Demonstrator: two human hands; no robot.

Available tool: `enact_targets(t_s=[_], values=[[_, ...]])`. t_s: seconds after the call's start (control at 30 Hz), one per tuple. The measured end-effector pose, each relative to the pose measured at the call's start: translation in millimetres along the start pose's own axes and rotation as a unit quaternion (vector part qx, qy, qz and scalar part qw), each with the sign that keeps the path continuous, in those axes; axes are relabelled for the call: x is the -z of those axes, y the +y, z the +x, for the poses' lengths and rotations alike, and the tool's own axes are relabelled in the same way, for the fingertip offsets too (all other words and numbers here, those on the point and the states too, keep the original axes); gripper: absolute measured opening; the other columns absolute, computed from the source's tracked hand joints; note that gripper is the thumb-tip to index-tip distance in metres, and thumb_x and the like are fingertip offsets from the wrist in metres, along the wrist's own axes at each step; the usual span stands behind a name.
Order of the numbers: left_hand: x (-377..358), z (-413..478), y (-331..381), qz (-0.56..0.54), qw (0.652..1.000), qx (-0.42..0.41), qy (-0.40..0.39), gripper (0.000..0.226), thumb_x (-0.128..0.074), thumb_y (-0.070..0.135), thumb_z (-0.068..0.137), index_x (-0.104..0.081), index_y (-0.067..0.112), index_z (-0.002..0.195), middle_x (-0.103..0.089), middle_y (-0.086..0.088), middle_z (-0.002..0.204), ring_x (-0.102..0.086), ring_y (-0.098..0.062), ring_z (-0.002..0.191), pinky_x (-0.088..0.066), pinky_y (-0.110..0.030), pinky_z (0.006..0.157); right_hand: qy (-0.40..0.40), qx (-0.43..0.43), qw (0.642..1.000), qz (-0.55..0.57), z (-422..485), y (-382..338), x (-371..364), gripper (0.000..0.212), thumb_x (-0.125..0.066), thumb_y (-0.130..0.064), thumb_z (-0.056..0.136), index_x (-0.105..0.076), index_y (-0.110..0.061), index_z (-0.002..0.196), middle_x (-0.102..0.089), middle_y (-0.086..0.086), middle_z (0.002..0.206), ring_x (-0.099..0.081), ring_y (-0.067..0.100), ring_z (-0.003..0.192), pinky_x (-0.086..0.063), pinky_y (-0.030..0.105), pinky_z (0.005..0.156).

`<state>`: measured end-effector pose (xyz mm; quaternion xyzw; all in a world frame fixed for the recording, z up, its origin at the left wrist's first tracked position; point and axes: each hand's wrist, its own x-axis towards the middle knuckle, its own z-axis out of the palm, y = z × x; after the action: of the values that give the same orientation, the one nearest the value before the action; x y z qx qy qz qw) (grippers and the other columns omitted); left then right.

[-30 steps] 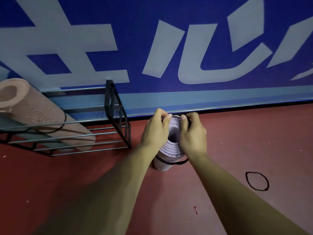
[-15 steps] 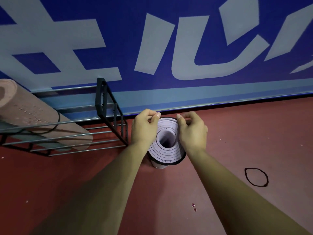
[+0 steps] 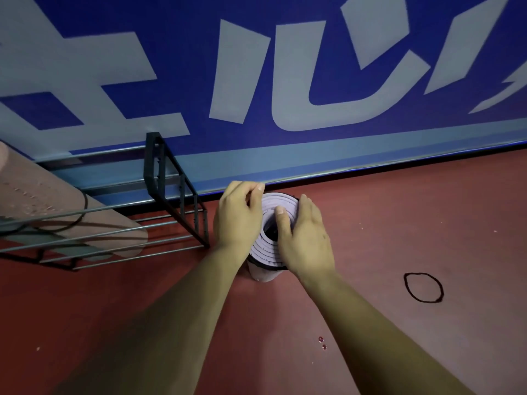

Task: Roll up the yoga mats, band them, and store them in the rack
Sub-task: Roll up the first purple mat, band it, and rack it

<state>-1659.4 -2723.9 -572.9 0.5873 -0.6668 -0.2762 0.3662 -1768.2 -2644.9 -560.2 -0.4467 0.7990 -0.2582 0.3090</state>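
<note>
Mat (image 3: 265, 249) stands between rack (image 3: 154, 166) and loose band (image 3: 423, 287).

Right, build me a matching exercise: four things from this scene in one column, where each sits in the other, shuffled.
Things:
1 lilac mat
2 pink mat
3 loose black band
4 rack

Places:
A lying inside the rack
B flat on the floor, far right
C standing on end, banded
D by the blue wall, left side

Pairs: 1-C, 2-A, 3-B, 4-D
</note>
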Motion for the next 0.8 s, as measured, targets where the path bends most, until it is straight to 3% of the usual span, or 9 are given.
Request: enact_targets(t_s=[0.13,0.2,0.33,0.43,0.53,0.6,0.67,0.73,0.8], values=[[10,-27,-10,0.071,0.989,-0.081,-0.099,0.056,-0.028,0.044,0.100,-0.061,0.017,0.137,-0.055,0.006,0.146,-0.042,-0.011,0.139,-0.029,-0.028,0.117,0.003,-0.015,1.000,0.018,2,-2,-7,0.067,-0.041,-0.065,0.097,-0.045,-0.015,0.142,-0.056,0.007,0.141,-0.054,0.029,0.129,-0.045,0.040,0.100],[13,-37,-17,0.080,0.987,-0.085,-0.107,0.061,-0.026,0.047,0.099,-0.057,0.017,0.142,-0.048,0.006,0.152,-0.034,-0.011,0.145,-0.022,-0.026,0.121,-0.008,-0.010,0.999,0.041,1,-3,-8,0.054,-0.044,-0.061,0.097,-0.051,-0.020,0.132,-0.063,0.003,0.130,-0.058,0.026,0.120,-0.045,0.037,0.092],[19,-35,-25,0.017,0.993,-0.040,-0.112,0.065,-0.037,0.054,0.091,-0.050,0.022,0.146,-0.046,0.008,0.153,-0.039,-0.009,0.141,-0.030,-0.033,0.119,-0.012,-0.014,0.997,0.080,-1,2,-5,0.039,-0.043,-0.061,0.099,-0.056,-0.028,0.115,-0.067,-0.004,0.113,-0.059,0.019,0.102,-0.041,0.032,0.080],[21,-37,-31,-0.020,0.988,-0.055,-0.144,0.070,-0.045,0.055,0.087,-0.046,0.021,0.149,-0.041,0.009,0.156,-0.036,-0.005,0.143,-0.030,-0.030,0.119,-0.018,-0.024,0.994,0.104,-1,12,-5,0.049,-0.040,-0.063,0.100,-0.053,-0.031,0.134,-0.063,-0.005,0.127,-0.058,0.018,0.118,-0.041,0.032,0.089],[19,-39,-34,-0.019,0.990,-0.054,-0.130,0.073,-0.046,0.056,0.086,-0.044,0.020,0.149,-0.042,0.006,0.154,-0.040,-0.006,0.139,-0.034,-0.029,0.115,-0.003,0.020,0.995,0.098,-4,17,-6,0.069,-0.043,-0.062,0.100,-0.026,-0.030,0.159,-0.033,-0.005,0.162,-0.031,0.011,0.148,-0.029,0.027,0.113],[17,-38,-28,-0.001,0.994,-0.010,-0.108,0.077,-0.040,0.061,0.084,-0.042,0.020,0.149,-0.046,0.003,0.152,-0.044,-0.011,0.135,-0.034,-0.025,0.110,0.025,0.091,0.992,0.079,-7,20,-9,0.072,-0.048,-0.057,0.100,-0.026,-0.024,0.160,-0.023,-0.004,0.167,-0.020,0.007,0.153,-0.024,0.030,0.122],[14,-36,-23,0.002,0.995,0.027,-0.098,0.080,-0.035,0.064,0.082,-0.042,0.021,0.149,-0.049,0.003,0.151,-0.046,-0.016,0.134,-0.033,-0.024,0.107,0.029,0.133,0.989,0.063,-11,26,-15,0.076,-0.052,-0.059,0.097,-0.031,-0.021,0.159,-0.023,-0.003,0.168,-0.018,0.006,0.154,-0.023,0.031,0.123],[11,-36,-21,-0.036,0.993,0.034,-0.104,0.080,-0.036,0.064,0.081,-0.044,0.022,0.148,-0.051,0.004,0.149,-0.048,-0.014,0.134,-0.033,-0.021,0.108,0.014,0.116,0.988,0.098,-14,30,-17,0.084,-0.062,-0.058,0.093,-0.027,-0.021,0.160,-0.017,-0.008,0.169,-0.013,-0.001,0.153,-0.016,0.016,0.119],[11,-37,-21,-0.097,0.989,0.037,-0.110,0.081,-0.039,0.063,0.080,-0.046,0.020,0.148,-0.051,0.007,0.148,-0.046,-0.001,0.132,-0.030,-0.009,0.106,0.006,0.100,0.986,0.136,-14,30,-16,0.090,-0.070,-0.053,0.090,-0.025,-0.021,0.161,-0.018,-0.010,0.168,-0.014,-0.004,0.151,-0.014,0.004,0.112]])
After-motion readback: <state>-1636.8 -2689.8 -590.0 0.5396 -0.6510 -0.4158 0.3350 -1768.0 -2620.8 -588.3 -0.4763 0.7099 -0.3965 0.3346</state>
